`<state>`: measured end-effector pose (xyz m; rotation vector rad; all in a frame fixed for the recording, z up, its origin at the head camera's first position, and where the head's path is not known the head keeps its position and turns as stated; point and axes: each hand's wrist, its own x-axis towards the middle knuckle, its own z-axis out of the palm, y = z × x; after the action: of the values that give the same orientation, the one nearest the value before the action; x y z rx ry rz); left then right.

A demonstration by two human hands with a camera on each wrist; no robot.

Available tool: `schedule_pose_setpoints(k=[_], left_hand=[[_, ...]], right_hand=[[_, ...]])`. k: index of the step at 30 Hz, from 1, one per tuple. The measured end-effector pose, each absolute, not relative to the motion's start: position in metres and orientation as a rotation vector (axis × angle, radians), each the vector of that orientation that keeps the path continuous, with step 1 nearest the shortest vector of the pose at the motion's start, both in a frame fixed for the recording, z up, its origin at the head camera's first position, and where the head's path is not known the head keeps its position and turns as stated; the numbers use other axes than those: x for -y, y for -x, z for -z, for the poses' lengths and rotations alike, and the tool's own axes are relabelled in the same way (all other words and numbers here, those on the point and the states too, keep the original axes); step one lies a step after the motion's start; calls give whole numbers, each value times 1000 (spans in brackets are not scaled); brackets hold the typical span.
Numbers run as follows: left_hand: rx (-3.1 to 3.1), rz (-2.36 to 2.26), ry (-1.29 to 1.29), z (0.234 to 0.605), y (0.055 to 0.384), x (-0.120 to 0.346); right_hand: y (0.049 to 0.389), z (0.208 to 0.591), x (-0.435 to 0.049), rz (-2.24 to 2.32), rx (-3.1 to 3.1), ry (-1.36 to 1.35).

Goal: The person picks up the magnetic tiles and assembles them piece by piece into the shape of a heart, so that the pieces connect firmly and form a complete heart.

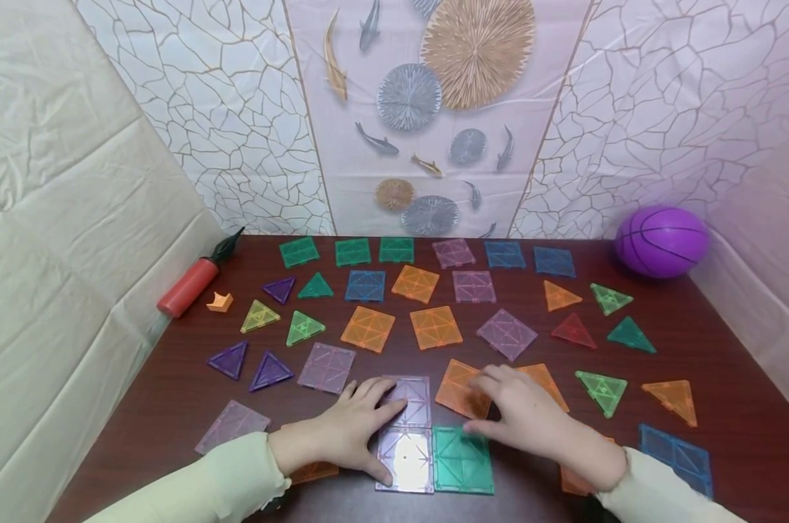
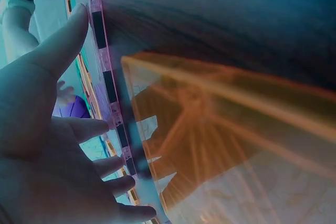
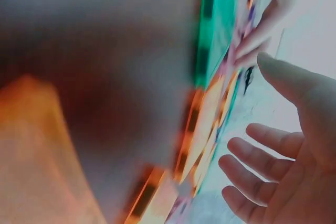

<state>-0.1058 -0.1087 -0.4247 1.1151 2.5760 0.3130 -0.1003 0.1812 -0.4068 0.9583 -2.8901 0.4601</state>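
Observation:
My left hand (image 1: 342,437) lies with spread, straight fingers on two pale purple square tiles that touch edge to edge. Its fingers rest on the far tile (image 1: 417,399), and its thumb reaches the near tile (image 1: 401,465), which reflects a bright light. A green square tile (image 1: 463,465) adjoins the near one on the right. Over an orange square tile (image 1: 456,385) my right hand (image 1: 528,410) hovers or lightly touches; I cannot tell which. In the right wrist view its fingers (image 3: 257,156) are relaxed and grip nothing. Another orange tile (image 2: 220,124) lies below the left hand.
Several square and triangular translucent tiles lie flat across the brown table (image 1: 172,407). A purple ball (image 1: 662,241) sits at the back right corner. At the left edge are a red hand pump (image 1: 192,285) and a small orange crown-shaped piece (image 1: 220,302). Cloth walls enclose the table.

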Motion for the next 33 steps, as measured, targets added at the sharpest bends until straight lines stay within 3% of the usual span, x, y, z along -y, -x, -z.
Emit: schedule_pose_setpoints(k=[10, 33], left_hand=[[-2561, -313, -1095, 428, 108, 108], [-2547, -302, -1078, 430, 117, 104]], right_hand=[[129, 411, -188, -409, 3074, -811], [145, 414, -184, -494, 3112, -1083]])
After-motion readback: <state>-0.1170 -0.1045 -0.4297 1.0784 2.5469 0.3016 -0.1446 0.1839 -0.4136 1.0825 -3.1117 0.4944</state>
